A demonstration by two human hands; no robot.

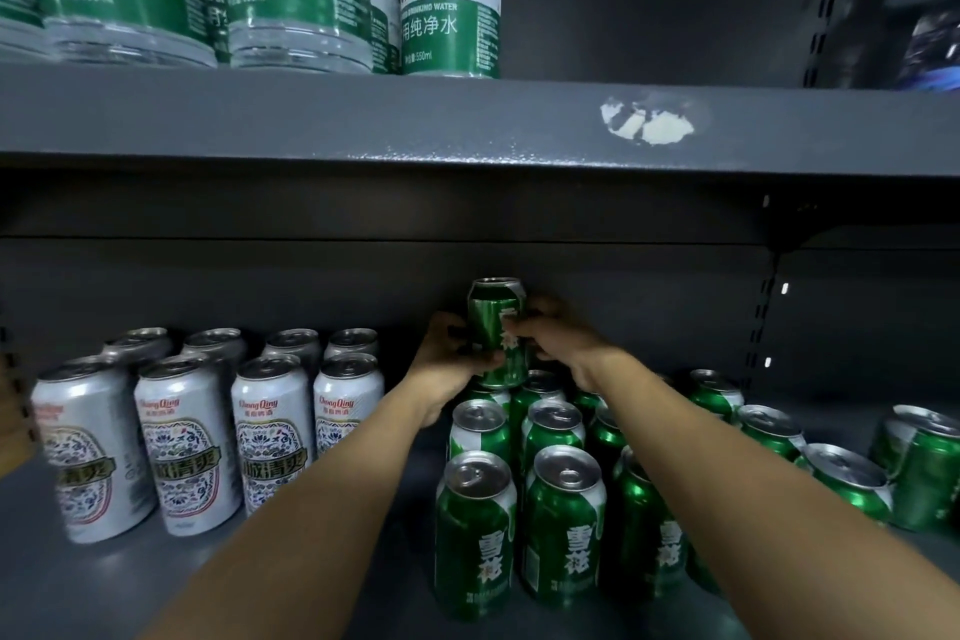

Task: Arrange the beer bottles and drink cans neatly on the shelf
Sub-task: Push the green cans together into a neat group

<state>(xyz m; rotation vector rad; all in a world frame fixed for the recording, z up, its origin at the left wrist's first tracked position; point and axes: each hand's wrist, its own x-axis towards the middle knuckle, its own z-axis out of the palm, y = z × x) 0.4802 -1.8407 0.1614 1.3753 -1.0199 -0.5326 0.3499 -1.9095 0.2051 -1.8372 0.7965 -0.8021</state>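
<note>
Two hands on one green can (497, 333): the left hand (451, 358) wraps its lower left side, the right hand (558, 343) curls round it from the right, fingertips on the label. The can is upright, raised above the green cans (563, 525) standing on the lower shelf (311, 582), at the back of that cluster. Whether its base touches a can top beneath is hidden.

Risks, judged from here:
- Stacking onto rims below — a small footing; an off-centre release would likely tip the can forward into the front rows.
- Both forearms pass close over the front green cans; a dropped wrist could knock them.
- Green cans at far right (919, 468) look tilted and loose — a jolt might roll them toward the shelf edge.
- The silver cans (182, 447) stand in tidy rows at left, near the left forearm; an elbow swing could disturb the nearest.
</note>
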